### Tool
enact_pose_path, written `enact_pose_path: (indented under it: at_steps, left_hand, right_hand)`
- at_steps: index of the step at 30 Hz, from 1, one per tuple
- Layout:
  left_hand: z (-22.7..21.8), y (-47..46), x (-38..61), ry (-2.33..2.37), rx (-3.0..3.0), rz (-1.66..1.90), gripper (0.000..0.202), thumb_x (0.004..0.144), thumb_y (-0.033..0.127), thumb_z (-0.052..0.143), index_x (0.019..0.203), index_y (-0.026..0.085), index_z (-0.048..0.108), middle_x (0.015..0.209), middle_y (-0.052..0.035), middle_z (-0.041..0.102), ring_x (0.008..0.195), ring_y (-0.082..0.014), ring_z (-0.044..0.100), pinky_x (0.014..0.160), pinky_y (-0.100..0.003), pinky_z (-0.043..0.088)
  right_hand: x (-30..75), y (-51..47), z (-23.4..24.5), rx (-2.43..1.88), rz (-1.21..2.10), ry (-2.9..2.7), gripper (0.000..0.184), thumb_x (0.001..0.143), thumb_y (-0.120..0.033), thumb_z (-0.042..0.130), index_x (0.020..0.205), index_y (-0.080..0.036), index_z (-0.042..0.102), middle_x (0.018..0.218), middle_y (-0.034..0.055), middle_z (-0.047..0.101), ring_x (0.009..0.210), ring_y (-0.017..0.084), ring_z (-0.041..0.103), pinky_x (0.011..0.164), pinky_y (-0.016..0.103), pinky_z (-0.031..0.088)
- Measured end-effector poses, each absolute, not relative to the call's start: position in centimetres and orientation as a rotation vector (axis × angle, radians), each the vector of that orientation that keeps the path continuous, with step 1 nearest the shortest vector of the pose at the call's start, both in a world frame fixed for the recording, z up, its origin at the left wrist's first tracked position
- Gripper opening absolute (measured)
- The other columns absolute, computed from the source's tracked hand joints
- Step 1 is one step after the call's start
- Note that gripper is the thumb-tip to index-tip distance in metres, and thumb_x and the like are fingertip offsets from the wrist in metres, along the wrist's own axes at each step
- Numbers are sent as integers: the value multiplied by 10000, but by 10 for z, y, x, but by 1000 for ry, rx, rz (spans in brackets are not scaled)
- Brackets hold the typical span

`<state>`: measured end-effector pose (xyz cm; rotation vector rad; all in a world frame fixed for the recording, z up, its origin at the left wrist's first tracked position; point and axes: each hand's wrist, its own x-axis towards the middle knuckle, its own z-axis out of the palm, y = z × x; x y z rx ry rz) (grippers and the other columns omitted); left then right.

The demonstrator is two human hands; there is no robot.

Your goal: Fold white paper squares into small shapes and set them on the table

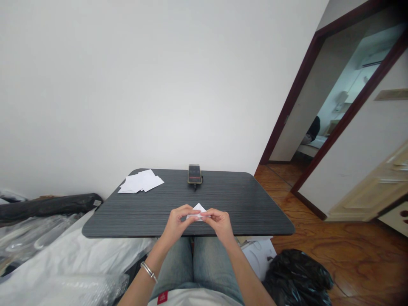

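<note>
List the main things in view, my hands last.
Folded paper: one, white, between hands
Flat paper pieces: several, white, table's far left
Rectangular phone-like device: one, dark, table's far middle
Rounded-corner table: one, dark grey, centre
Glossy plastic bag: one, black, lower right
Long roll: one, black, left
Crinkled plastic wrapping: uncounted, clear, lower left
Wooden doorframe: one, dark red, right
Metal bracelet: one, silver, left wrist
Left hand: one, bare, paper's left
Right hand: one, bare, paper's right

We've got free table (255,204) right of our right hand (221,221). Phone (194,172) blocks us straight ahead; paper sheets (139,182) crowd the far left corner.
</note>
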<state>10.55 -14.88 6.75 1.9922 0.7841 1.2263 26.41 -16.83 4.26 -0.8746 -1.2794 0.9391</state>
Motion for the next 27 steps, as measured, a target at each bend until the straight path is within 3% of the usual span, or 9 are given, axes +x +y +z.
enact_pose_path:
  at_steps: [16,27]
  left_hand:
    - [78,-160,104,713,2137,1317,141,741,234,580,783,199,709,662,-39,598,603,-134,556,543,-224,408]
    - [80,-166,109,832,2009,1395,86,710,208,613,676,171,682,674,-35,645,624,-146,591,580,-234,436]
  right_hand:
    - [261,-177,50,-786,766,-1318,49,596,-237,714,577,-215,674,550,4,622,530,158,547,537,270,408]
    - [258,-180,51,-784,732,-1225,77,641,-220,672,573,-198,643,553,1,602,525,143,526,523,258,394]
